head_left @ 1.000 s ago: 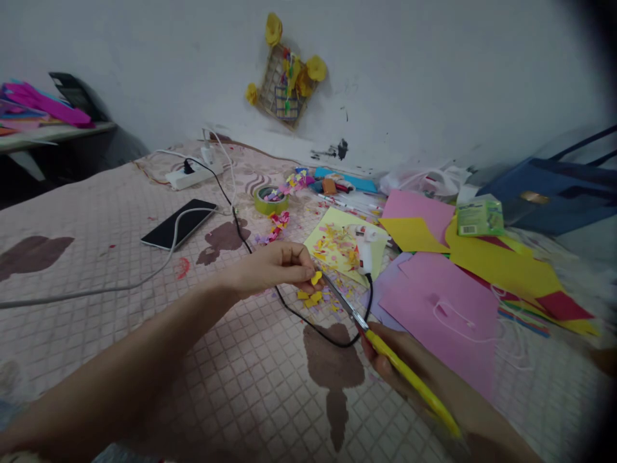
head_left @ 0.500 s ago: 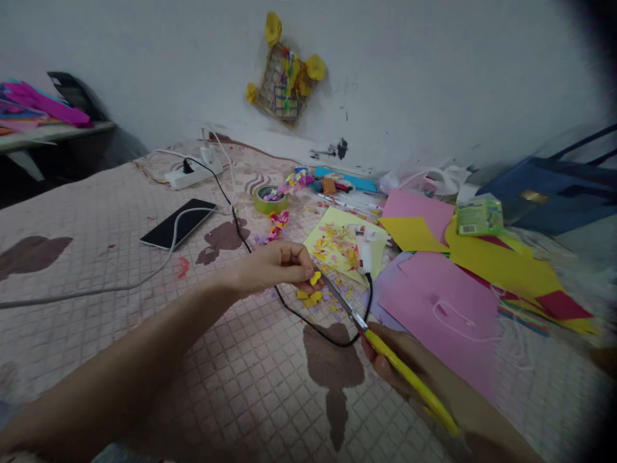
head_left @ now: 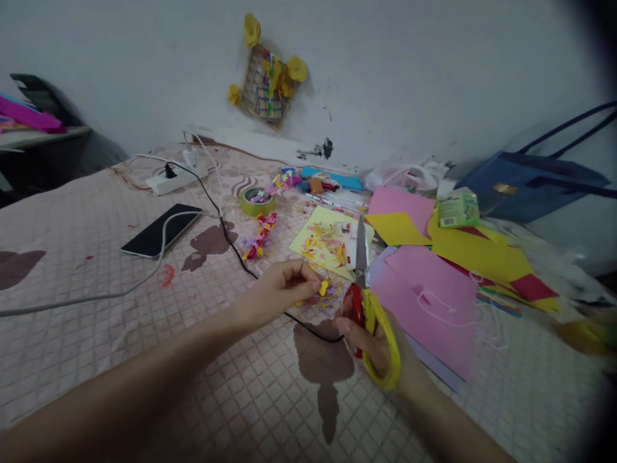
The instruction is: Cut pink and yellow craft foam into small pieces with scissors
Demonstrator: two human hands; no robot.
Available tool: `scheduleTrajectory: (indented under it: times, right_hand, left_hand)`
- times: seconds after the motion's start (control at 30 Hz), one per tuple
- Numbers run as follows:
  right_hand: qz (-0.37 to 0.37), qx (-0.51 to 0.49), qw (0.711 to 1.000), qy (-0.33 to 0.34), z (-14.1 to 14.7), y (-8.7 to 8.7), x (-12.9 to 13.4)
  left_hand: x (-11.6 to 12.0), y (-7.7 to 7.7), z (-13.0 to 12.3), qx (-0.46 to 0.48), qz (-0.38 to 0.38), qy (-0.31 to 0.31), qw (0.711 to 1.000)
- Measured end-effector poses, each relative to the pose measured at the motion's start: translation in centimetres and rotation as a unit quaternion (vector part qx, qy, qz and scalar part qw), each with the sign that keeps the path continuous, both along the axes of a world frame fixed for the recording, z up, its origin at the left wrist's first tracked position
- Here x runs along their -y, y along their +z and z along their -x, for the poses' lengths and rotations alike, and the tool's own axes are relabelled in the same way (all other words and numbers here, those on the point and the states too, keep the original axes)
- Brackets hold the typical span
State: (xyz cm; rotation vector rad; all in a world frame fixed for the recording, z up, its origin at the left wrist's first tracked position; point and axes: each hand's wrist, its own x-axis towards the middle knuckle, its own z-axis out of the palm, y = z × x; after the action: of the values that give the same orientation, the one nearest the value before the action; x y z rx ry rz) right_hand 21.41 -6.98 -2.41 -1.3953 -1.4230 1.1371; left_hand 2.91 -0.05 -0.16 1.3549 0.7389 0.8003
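Between the fingertips of my left hand (head_left: 284,289) is a small yellow paper piece (head_left: 323,287), pinched at its edge. My right hand (head_left: 373,337) grips a pair of scissors (head_left: 362,257) with yellow and red handles, its blades pointing up and away from me. The blades stand a little right of the yellow piece, apart from it. Behind both hands lies a pale yellow sheet (head_left: 304,241) strewn with small paper scraps (head_left: 322,239). A white tool with a black cord, perhaps a glue gun (head_left: 349,247), rests on that sheet, partly hidden by the blades.
Pink paper (head_left: 429,296) and yellow paper (head_left: 482,257) lie to the right, near a blue bag (head_left: 535,183). A roll of tape (head_left: 257,201), a decorated strip (head_left: 261,236), a dark tablet (head_left: 161,229) and a power strip (head_left: 176,179) are on the left. Cords cross the cloth.
The scissors have swung from slanting beside the left fingers to pointing upward, away from the yellow piece. My left hand still pinches that piece. The whole view has shifted slightly.
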Motion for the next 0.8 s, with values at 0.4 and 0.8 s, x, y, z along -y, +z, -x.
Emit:
scheduleTrajectory:
  times: [0.4,0.8]
  right_hand:
    - [-0.037,-0.065,0.995,-0.068,1.3,0.3,-0.7]
    - [-0.019,0.043,0.998,-0.040,1.0,1.9,-0.7]
  left_hand:
    - [2.1,-0.9,-1.5,-0.011,-0.072,0.014,0.997]
    - [1.6,-1.2,-1.3,-0.042,-0.029,-0.037,0.998]
